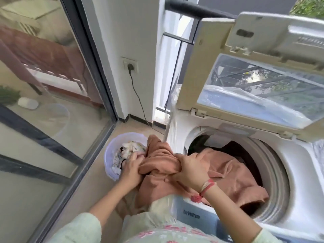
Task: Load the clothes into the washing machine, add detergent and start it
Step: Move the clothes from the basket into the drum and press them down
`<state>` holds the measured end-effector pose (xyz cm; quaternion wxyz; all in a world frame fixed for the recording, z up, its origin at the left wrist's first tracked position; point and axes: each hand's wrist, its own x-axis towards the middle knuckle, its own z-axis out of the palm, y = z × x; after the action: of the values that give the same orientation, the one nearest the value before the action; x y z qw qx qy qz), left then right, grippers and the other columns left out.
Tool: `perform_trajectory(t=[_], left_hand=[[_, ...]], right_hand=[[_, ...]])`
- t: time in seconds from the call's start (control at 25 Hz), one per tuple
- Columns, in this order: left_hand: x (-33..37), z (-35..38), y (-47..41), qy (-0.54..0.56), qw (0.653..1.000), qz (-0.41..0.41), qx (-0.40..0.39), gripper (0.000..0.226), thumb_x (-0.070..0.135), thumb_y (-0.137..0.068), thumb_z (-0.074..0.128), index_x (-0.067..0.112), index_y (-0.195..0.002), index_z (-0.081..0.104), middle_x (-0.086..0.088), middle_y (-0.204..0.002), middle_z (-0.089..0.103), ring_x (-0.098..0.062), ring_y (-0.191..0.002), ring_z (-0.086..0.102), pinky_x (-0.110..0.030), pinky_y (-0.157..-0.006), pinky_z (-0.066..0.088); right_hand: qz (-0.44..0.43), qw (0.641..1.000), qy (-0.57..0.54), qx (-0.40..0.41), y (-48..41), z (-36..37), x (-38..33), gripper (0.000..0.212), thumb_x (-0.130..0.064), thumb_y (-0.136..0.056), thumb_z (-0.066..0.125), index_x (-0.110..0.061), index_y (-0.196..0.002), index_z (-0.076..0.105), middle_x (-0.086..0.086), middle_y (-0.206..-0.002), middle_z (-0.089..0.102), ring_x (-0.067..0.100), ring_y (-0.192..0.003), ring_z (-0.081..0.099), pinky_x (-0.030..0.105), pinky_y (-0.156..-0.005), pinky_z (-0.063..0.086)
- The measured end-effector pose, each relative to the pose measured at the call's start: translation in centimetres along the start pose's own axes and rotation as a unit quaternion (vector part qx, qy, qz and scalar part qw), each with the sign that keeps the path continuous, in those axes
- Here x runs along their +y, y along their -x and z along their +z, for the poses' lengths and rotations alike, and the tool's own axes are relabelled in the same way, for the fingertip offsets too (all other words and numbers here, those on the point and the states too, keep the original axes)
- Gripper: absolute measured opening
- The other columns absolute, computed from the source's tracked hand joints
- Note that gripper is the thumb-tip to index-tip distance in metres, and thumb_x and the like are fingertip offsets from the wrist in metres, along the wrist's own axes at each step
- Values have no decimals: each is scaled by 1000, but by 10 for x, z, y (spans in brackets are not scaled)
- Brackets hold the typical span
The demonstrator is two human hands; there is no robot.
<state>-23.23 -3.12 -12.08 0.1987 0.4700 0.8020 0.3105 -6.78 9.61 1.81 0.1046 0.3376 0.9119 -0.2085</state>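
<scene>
Two-handed grip | left hand (132, 165), right hand (190, 170) clamp orange cloth (233, 174) | cloth draped into drum (273, 172)

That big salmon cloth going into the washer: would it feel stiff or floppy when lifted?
Probably floppy: the salmon cloth bunches into folds where the left hand and right hand grip it, and it sags into the drum. Likely not slippery, as a bare grip holds it. Possibly weighty for cloth, since it takes both hands.
</scene>
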Motion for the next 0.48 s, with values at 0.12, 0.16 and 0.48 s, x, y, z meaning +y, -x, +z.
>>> perform_trajectory(t=[0.12,0.16,0.48], left_hand=[[47,-25,-6,-49,986,54,149,30,23,-68,51,16,-93,66,1,-114,66,-26,-113,58,-50,-100,37],[81,-34,-9,-93,972,98,193,26,20,-64,56,18,-88,64,5,-114,66,-23,-117,55,-49,-106,28],[276,81,-88,-315,894,319,-23,51,20,-59,76,20,-106,56,0,-115,63,-27,-122,51,-70,-102,19]], right_hand=[[-39,995,-36,88,30,-3,45,13,-28,-74,60,-29,-87,58,-13,-68,43,15,-71,48,27,-65,35],[-20,990,-55,131,41,-14,68,16,-19,-69,58,-29,-82,57,-13,-70,46,20,-75,53,27,-67,35],[260,912,-34,315,119,-61,232,58,-28,-64,70,-45,-116,53,10,-109,56,37,-94,55,38,-80,46]])
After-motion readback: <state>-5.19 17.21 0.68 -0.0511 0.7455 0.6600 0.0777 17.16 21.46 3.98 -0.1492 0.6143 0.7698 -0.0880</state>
